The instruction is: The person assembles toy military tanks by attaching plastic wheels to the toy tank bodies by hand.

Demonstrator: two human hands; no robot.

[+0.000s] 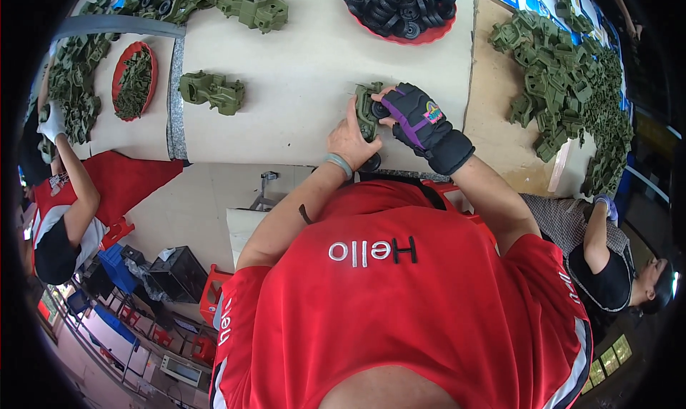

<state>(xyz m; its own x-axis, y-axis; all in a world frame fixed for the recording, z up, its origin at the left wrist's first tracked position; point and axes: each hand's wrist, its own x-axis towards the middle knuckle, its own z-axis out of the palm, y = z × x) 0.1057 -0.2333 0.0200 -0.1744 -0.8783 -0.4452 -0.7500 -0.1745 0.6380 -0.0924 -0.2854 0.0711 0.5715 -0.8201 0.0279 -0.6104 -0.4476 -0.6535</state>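
At the near edge of the table, my left hand [349, 141], bare with a band at the wrist, grips a green plastic toy vehicle body [367, 113] between thumb and fingers. My right hand [423, 123], in a black and purple fingerless glove, pinches a black toy wheel [379, 109] against the body's right side. Another black wheel [371, 163] shows at the table edge just below my left hand; whether it is fixed to the body I cannot tell. To the left, apart from both hands, lies a second green vehicle body [212, 92].
A red basket [426, 38] heaped with black wheels stands at the back. Green vehicle bodies pile up at right [554, 80] and back left [255, 8]. Small green parts fill another red basket [154, 78]. Co-workers sit at left [71, 201] and right [607, 255].
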